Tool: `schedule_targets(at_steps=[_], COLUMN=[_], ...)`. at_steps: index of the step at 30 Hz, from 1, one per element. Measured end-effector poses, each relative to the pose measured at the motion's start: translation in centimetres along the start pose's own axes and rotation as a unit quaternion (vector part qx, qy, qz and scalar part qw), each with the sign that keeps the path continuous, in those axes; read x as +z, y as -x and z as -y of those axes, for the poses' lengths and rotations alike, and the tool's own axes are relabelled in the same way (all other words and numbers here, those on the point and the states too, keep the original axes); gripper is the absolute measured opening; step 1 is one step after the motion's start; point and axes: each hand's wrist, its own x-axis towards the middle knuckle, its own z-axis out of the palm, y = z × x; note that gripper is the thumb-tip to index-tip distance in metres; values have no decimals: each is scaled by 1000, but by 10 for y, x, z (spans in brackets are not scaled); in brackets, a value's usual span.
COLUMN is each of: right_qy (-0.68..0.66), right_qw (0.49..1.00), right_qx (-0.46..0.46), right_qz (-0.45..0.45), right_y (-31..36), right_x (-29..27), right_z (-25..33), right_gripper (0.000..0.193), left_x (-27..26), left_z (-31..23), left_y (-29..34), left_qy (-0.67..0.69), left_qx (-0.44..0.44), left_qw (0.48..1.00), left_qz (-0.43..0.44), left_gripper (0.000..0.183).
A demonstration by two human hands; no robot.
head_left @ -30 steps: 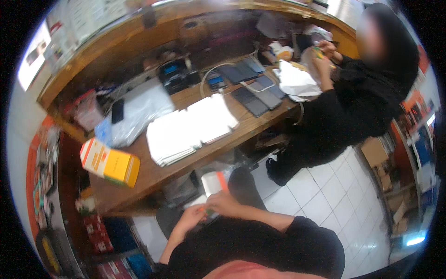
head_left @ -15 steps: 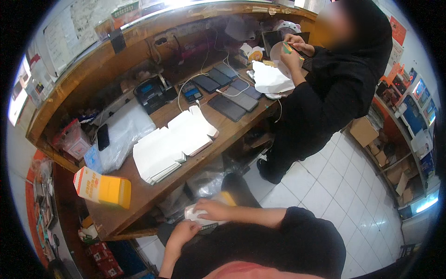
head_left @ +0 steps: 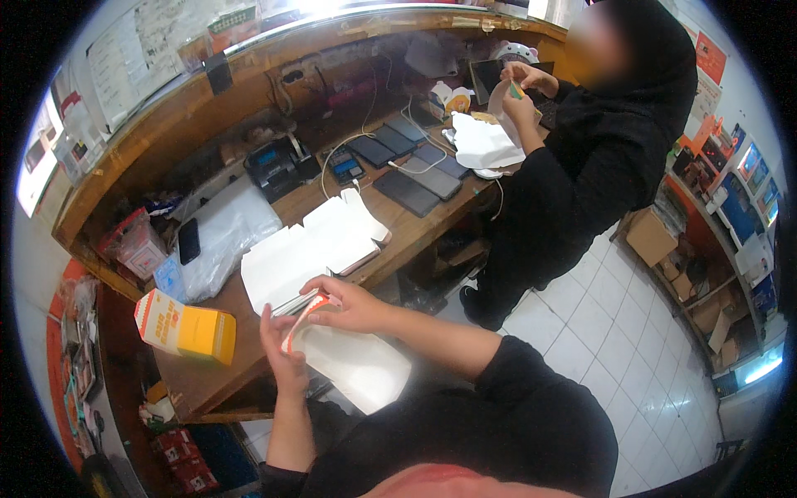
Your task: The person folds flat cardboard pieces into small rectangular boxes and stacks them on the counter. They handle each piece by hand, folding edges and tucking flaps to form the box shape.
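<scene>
Both my hands hold a partly curved cardboard box sheet [head_left: 357, 361] over my lap by the front edge of the table. Its plain white face is toward me, and an orange and white edge curls up at its far left end. My left hand [head_left: 286, 353] grips that edge from the left, and my right hand [head_left: 353, 305] has the edge between thumb and fingers. Just beyond them lies a stack of flat white box sheets [head_left: 307, 241]. On the table to the left, a folded yellow and white carton [head_left: 187, 326] lies on its side.
Several phones [head_left: 407, 192] with white cables and a black receipt printer [head_left: 278, 166] occupy the table [head_left: 241, 386]. Plastic-wrapped material [head_left: 232, 236] carries another phone. At right, a person in black [head_left: 606, 158] handles a similar sheet; shelves [head_left: 722, 274] stand behind.
Both hands have risen from my lap toward the table edge. The sheet they hold is now opened out, white side visible. The other person's hands have shifted slightly.
</scene>
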Motion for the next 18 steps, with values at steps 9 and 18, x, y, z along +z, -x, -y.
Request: schedule_targets(at_steps=[9, 18], right_qy=[-233, -116], right_qw=[924, 970], right_qx=[301, 203], right_qz=[35, -65], right_y=[2, 15], right_x=[-8, 14], right_z=[17, 4], right_gripper=[31, 42], left_x=[8, 6], left_z=[26, 25], left_y=[-2, 4], left_qy=[183, 22], left_qx=[-93, -90], left_qw=[979, 992], left_qz=[0, -91], left_gripper=[76, 27])
